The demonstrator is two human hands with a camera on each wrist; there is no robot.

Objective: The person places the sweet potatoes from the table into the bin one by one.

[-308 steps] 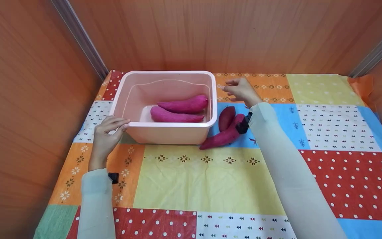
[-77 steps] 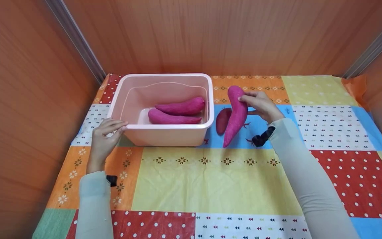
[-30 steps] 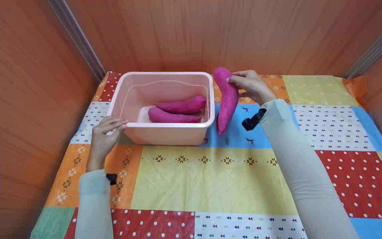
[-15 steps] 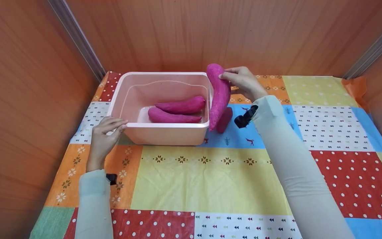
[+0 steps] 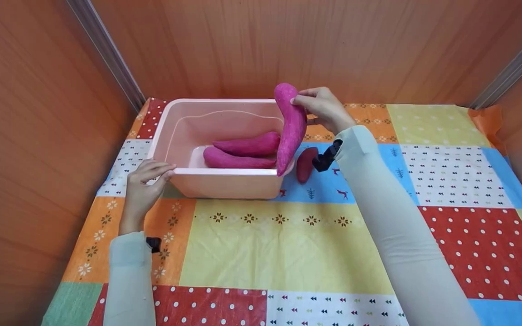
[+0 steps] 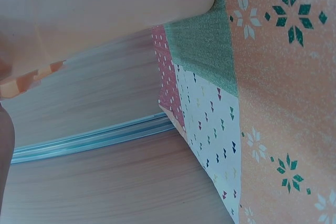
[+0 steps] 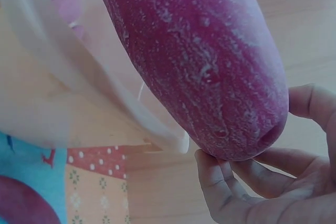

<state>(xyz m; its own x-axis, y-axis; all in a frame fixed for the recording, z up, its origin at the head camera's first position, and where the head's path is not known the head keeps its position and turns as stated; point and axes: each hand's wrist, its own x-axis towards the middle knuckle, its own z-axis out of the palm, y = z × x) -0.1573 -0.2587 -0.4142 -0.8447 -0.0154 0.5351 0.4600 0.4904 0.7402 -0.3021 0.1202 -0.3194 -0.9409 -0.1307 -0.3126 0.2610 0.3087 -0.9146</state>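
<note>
My right hand [image 5: 326, 108] pinches a long pink-purple sweet potato [image 5: 292, 124] near its thick upper end. The sweet potato hangs tilted over the right rim of a pale pink plastic bin [image 5: 224, 183], its thin end pointing down towards the front right corner. In the right wrist view, fingers [image 7: 215, 187] and thumb lie around the thick end. Two sweet potatoes [image 5: 249, 144] lie side by side inside the bin. My left hand [image 5: 145, 185] holds the bin's rim at the front left corner; the left wrist view shows mostly the bin's side [image 6: 115, 3].
A shorter, darker sweet potato [image 5: 306, 165] lies on the cloth just right of the bin. The patchwork tablecloth [image 5: 274, 249] covers the table. Wood-grain panels [image 5: 333, 45] stand behind and at both sides.
The long sweet potato, on the cloth 10 seconds ago, is now in my right hand. It has risen and moved left over the bin's right rim. My left hand stays on the rim.
</note>
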